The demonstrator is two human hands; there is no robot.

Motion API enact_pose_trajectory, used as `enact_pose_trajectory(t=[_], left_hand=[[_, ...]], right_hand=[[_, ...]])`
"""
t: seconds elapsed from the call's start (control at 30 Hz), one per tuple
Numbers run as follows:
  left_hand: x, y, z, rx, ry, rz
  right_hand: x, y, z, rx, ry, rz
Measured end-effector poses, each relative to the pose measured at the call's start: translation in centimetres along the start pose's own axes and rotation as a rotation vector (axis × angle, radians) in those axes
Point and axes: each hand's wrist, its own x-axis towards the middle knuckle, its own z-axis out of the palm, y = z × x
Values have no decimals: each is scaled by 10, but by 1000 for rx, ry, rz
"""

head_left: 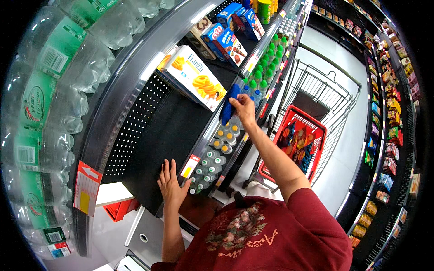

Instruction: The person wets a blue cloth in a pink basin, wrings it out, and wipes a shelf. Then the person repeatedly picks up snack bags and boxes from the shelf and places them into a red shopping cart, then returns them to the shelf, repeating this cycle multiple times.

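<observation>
My right hand grips a blue cloth against the front edge of a black store shelf. Flat near the shelf's front left corner rests my left hand, its fingers spread and holding nothing. A white and yellow Franzzi biscuit box stands on the shelf, just beyond the cloth. Farther along are blue snack boxes and a green canister. A price tag sits on the shelf's front rail, close to my left hand.
Capped bottles fill the shelf below. Large green-labelled bottles stand on the upper shelf at the left. A wire shopping cart with a red basket of snack packs stands at the right, before another stocked shelf.
</observation>
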Motion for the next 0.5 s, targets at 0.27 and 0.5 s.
enact_pose_trajectory(t=[0.27,0.5], left_hand=[[-3,-4,2,-5,33,32],[-4,-8,8,15,54,28]], right_hand=[[77,-14,-27,-304,57,-163],[52,-1,-26,-293,-39,-93]])
